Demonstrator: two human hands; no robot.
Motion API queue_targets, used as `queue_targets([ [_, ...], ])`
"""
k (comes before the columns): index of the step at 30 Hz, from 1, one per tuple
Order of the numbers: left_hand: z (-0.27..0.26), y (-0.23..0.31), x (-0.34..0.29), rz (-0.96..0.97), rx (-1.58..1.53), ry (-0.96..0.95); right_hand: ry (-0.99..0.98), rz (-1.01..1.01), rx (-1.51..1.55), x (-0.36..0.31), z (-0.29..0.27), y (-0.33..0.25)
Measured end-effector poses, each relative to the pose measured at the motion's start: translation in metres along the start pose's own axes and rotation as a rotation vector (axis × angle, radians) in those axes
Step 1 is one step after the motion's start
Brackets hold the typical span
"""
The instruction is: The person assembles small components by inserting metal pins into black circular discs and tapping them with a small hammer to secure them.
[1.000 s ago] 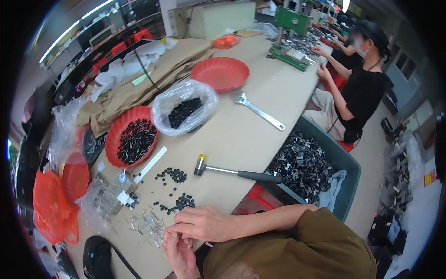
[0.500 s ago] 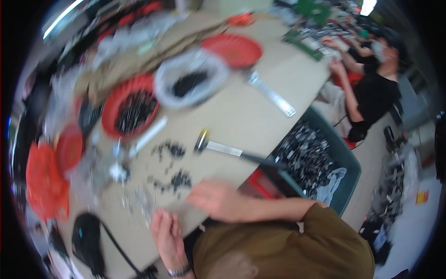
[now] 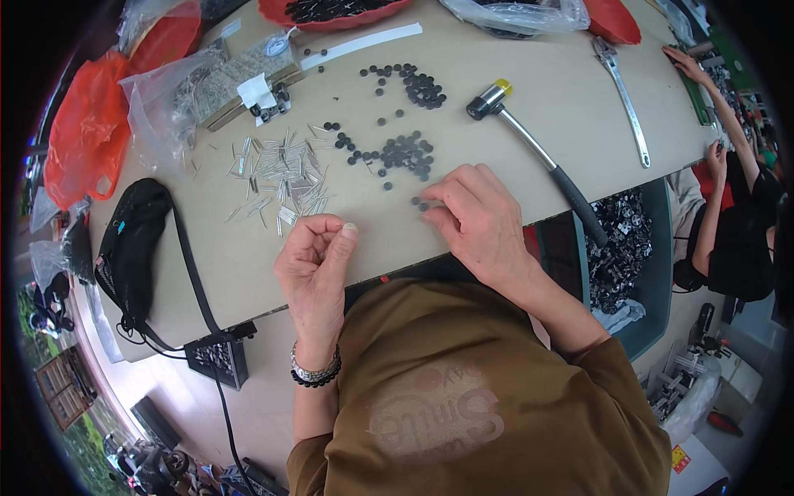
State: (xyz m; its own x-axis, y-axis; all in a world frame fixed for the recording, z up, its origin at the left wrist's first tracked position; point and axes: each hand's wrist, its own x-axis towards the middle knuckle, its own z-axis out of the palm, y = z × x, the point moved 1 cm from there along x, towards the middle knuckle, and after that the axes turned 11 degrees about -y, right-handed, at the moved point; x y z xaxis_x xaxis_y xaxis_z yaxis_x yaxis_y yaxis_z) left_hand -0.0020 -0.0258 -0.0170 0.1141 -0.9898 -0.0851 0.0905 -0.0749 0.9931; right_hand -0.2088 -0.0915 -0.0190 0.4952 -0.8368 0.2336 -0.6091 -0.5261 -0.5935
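My left hand point(image 3: 318, 264) is above the table's near edge, thumb pressed against the curled fingers; anything in that pinch is too small to make out. Farther right, my right hand point(image 3: 480, 219) has thumb and forefinger closed around a small black disc point(image 3: 423, 207), with a second disc point(image 3: 415, 201) right beside it. Beyond the hands lie two loose groups of similar discs, a nearer group point(image 3: 405, 155) and a farther group point(image 3: 423, 89). A scattered heap of thin metal pins point(image 3: 289, 178) is just past my left hand.
A yellow-and-black-headed hammer point(image 3: 529, 136) lies at right, its handle overhanging a green bin point(image 3: 657, 318) of dark parts. An adjustable wrench point(image 3: 624, 103) is farther right. A black pouch point(image 3: 136, 252) and red bag point(image 3: 87, 132) are left. A co-worker point(image 3: 736, 223) works at far right.
The view has swung and sharpened, with the table's near part now more central. My right hand has gone from blurred, loosely held fingers to a pinch at the small discs.
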Motion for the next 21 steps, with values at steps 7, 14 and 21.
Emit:
queue_targets([
  [7, 0.007, -0.003, 0.000, -0.068, 0.176, -0.012, -0.007, -0.085, 0.032, 0.003, 0.018, -0.011],
  [14, 0.014, -0.004, 0.014, 0.181, 0.505, -0.013, 0.040, -0.081, 0.137, 0.003, 0.011, 0.001],
  [21, 0.025, -0.007, 0.021, 0.181, 0.615, -0.009, 0.118, 0.073, 0.136, -0.013, -0.017, 0.021],
])
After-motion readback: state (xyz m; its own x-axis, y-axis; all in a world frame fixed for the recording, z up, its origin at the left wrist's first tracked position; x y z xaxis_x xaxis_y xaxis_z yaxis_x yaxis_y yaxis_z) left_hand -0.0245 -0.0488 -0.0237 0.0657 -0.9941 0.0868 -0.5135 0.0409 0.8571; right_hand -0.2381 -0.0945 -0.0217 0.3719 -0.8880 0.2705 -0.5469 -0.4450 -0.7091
